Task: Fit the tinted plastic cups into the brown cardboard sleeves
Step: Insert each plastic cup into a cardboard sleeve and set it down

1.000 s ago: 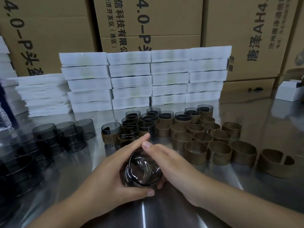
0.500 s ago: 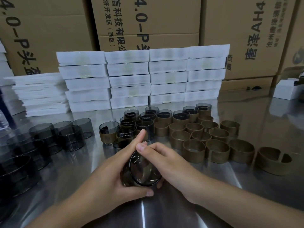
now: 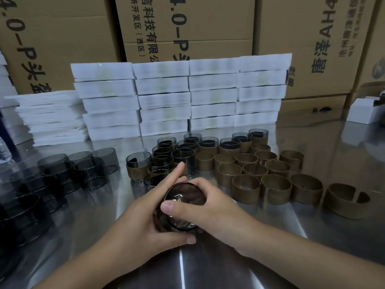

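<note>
A tinted plastic cup [image 3: 184,202] sits between both hands just above the steel table, its round end facing me. My left hand [image 3: 139,217] cups it from the left with the thumb under it and the index finger stretched up. My right hand [image 3: 210,207] grips it from the right, thumb lying across its face. Whether a sleeve is on this cup is hidden by the fingers. Several empty brown cardboard sleeves [image 3: 245,188] stand to the right. Sleeved cups [image 3: 138,166] cluster behind the hands. Bare tinted cups [image 3: 91,174] stand at the left.
Stacks of white foam trays [image 3: 164,99] line the back of the steel table [image 3: 333,155], with large brown cartons [image 3: 187,26] behind them. A small white box [image 3: 362,111] sits at the far right.
My right thumb has come over the cup's face, and the hands have turned the cup slightly. The view has shifted a little; the cup stays in the same spot.
</note>
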A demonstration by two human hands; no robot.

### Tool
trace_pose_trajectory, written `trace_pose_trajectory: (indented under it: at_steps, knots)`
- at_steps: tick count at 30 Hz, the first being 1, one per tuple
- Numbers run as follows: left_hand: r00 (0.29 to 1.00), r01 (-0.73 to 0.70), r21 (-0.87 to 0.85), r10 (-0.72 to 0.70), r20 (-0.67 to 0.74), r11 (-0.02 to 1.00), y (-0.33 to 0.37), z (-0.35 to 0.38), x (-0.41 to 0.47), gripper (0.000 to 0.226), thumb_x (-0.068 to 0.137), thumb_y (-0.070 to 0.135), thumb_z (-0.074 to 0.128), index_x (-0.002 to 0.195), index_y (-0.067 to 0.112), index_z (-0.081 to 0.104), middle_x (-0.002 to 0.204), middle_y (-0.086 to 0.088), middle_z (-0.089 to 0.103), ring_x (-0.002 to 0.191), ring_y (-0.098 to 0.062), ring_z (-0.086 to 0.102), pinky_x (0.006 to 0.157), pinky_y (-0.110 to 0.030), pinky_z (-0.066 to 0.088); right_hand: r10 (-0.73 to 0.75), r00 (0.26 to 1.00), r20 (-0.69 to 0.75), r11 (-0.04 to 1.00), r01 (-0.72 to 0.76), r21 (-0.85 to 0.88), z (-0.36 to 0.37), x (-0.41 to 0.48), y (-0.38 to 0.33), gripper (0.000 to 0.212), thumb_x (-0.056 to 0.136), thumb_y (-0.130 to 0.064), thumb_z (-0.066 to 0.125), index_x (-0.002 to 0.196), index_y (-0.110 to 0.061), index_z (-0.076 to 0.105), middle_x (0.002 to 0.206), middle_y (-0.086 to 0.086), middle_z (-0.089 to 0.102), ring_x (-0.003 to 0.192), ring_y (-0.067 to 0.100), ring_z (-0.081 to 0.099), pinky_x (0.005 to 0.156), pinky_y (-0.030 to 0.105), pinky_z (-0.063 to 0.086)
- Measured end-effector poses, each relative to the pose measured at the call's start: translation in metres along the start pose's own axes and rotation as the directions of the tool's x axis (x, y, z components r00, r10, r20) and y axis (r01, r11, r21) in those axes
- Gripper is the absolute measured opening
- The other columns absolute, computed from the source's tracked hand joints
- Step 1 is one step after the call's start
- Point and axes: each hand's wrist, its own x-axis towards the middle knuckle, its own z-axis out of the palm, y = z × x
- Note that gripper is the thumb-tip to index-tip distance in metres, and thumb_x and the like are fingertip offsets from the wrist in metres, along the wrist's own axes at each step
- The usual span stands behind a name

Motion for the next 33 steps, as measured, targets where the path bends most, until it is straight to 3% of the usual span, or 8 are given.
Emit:
trace_pose_trajectory:
  at_steps: [5,11,15,18,23,27,33]
  knots:
    - [0.999,0.006,0.010,-0.006,-0.044,1.000,0.001,0.000,0.001,0.104,0.051,0.044,0.089,0.129,0.073,0.028,0.122,0.036,0.057,0.107,0.012,0.059,0.083,0.001,0.041,-0.046,0.999,0.016,0.997,0.047,-0.062,0.000,-0.001,0.000,0.045,0.069,-0.036,0.085,0.106,-0.031,0.059,0.089,-0.026,0.070,0.084,-0.011,0.065,0.066,0.003,0.044]
    - [0.998,-0.019,0.048,0.022,-0.063,0.999,-0.004,0.000,0.001,0.094,0.051,0.048,0.087,0.131,0.062,0.040,0.117,0.025,0.066,0.106,0.005,0.063,0.085,-0.007,0.046,-0.120,0.986,0.118,0.989,0.129,-0.075,-0.001,-0.002,-0.004,0.022,0.077,-0.021,0.081,0.091,-0.031,0.067,0.085,-0.019,0.072,0.083,-0.007,0.066,0.072,0.007,0.046]
    - [0.998,-0.026,0.059,0.030,-0.062,0.998,-0.004,-0.001,0.001,0.089,0.051,0.046,0.088,0.127,0.061,0.044,0.113,0.023,0.068,0.102,0.003,0.066,0.083,-0.010,0.049,-0.154,0.974,0.163,0.983,0.168,-0.078,-0.001,-0.002,-0.006,0.021,0.079,-0.017,0.078,0.085,-0.034,0.068,0.084,-0.019,0.071,0.083,-0.007,0.065,0.072,0.007,0.047]
    - [0.999,-0.021,0.114,0.027,-0.046,0.993,0.002,-0.002,0.001,0.086,0.051,0.050,0.085,0.125,0.062,0.044,0.112,0.029,0.066,0.101,0.009,0.064,0.081,-0.003,0.044,-0.142,0.980,0.138,0.976,0.161,-0.143,-0.003,0.000,-0.001,0.022,0.072,-0.033,0.083,0.086,-0.040,0.068,0.088,-0.019,0.072,0.086,-0.006,0.067,0.072,0.010,0.049]
    - [1.000,-0.020,0.247,0.016,0.015,0.969,0.008,-0.005,0.000,0.085,0.046,0.059,0.081,0.124,0.060,0.049,0.125,0.044,0.051,0.112,0.019,0.052,0.087,0.002,0.037,-0.072,0.997,0.024,0.957,0.076,-0.279,-0.001,0.003,0.007,0.068,0.048,-0.070,0.071,0.104,-0.033,0.064,0.098,-0.018,0.072,0.090,-0.008,0.066,0.082,0.017,0.053]
    - [1.000,-0.014,0.254,0.019,-0.015,0.967,0.008,-0.004,-0.001,0.086,0.044,0.060,0.083,0.124,0.057,0.052,0.124,0.043,0.053,0.114,0.018,0.051,0.091,0.001,0.035,-0.080,0.997,-0.012,0.958,0.073,-0.277,0.000,0.005,0.007,0.062,0.061,-0.075,0.066,0.106,-0.031,0.067,0.097,-0.013,0.073,0.088,-0.005,0.067,0.084,0.020,0.054]
    - [0.998,-0.030,0.237,0.040,-0.039,0.971,0.012,-0.002,0.002,0.082,0.046,0.060,0.081,0.119,0.068,0.044,0.110,0.040,0.061,0.103,0.017,0.058,0.084,0.002,0.039,-0.058,0.998,-0.024,0.969,0.051,-0.240,0.001,0.006,0.005,0.076,0.068,-0.078,0.034,0.104,-0.021,0.070,0.099,-0.002,0.074,0.095,0.007,0.068,0.094,0.033,0.051]
